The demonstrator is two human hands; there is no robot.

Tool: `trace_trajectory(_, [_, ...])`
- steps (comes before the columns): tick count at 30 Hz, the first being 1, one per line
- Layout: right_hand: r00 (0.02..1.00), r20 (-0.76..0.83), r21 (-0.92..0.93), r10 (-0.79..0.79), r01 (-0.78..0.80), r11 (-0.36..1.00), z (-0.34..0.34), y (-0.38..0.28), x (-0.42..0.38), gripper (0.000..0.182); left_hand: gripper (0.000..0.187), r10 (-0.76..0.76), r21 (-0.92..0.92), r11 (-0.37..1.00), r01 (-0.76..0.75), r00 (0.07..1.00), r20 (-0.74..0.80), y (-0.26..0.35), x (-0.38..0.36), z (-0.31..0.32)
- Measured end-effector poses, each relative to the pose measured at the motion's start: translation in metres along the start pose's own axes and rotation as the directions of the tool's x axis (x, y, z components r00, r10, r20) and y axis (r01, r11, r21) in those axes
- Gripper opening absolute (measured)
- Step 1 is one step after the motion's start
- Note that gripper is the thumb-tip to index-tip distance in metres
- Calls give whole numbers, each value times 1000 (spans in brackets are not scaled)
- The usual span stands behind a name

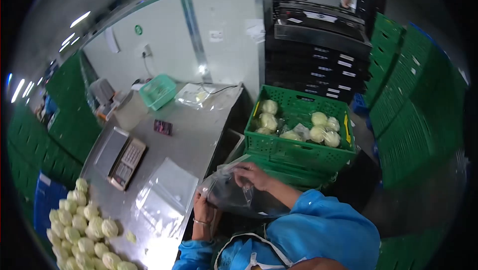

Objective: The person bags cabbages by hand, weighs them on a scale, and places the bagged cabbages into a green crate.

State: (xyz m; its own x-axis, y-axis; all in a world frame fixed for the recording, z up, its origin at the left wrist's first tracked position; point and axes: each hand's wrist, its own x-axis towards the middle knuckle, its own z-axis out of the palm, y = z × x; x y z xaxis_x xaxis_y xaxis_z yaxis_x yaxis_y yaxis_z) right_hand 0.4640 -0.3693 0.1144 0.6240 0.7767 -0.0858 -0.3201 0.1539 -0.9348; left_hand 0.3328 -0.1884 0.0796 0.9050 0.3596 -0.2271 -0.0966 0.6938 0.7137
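A clear plastic bag hangs between my two hands, just off the table's right edge. My left hand is closed on the bag's near left side. At the bag's upper edge my right hand grips the film with bent fingers. The bag looks limp, with no vegetable visible inside it. On the metal table to the left lies a stack of flat clear bags. A heap of pale green cabbages fills the table's near left corner.
Bagged cabbages sit in a green crate ahead. A digital scale, a phone-like dark object and a mint basket stand on the table. Black crates and green crates are stacked beyond.
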Motion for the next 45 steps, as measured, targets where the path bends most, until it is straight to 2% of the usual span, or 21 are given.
trace_trajectory(2, [997,68,55,-38,35,998,-2,3,-1,22,12,22,59,998,-24,999,28,-3,9,-16])
trace_trajectory(4, [999,35,39,-27,25,999,-5,6,-4,21,15,27,107,994,-37,996,89,-4,12,-19])
trace_trajectory(7, [1000,2,30,-20,20,999,-12,12,-6,21,18,76,54,996,-75,997,-15,-6,10,4])
trace_trajectory(10, [999,-21,40,-31,32,999,-17,10,-10,21,13,48,72,996,-43,997,-66,-3,5,25])
trace_trajectory(13, [998,-15,47,-60,60,997,-19,7,-11,22,12,40,86,995,-45,998,52,-7,13,11])
trace_trajectory(21, [997,18,50,-75,74,996,-20,-2,-17,25,8,20,141,990,-31,997,76,-11,15,14])
trace_trajectory(25, [986,-1,28,-166,166,986,-27,16,-7,25,5,33,80,996,-42,993,109,-13,16,10])
trace_trajectory(27, [975,0,19,-221,221,975,-25,13,-7,26,7,45,75,996,-49,998,48,-12,14,17])
trace_trajectory(30, [992,-41,38,-118,120,992,-19,0,-14,26,11,50,67,996,-52,998,32,-13,15,15])
trace_trajectory(33, [995,-53,-51,-85,83,995,-25,1,-14,27,13,43,65,997,-46,998,51,-14,17,14])
trace_trajectory(39, [996,-42,-52,-82,80,995,-27,1,-14,26,15,35,59,997,-40,996,78,-7,9,37])
trace_trajectory(45, [985,-133,-75,-111,102,992,-25,7,-13,25,14,27,20,999,-30,990,140,-8,11,30])
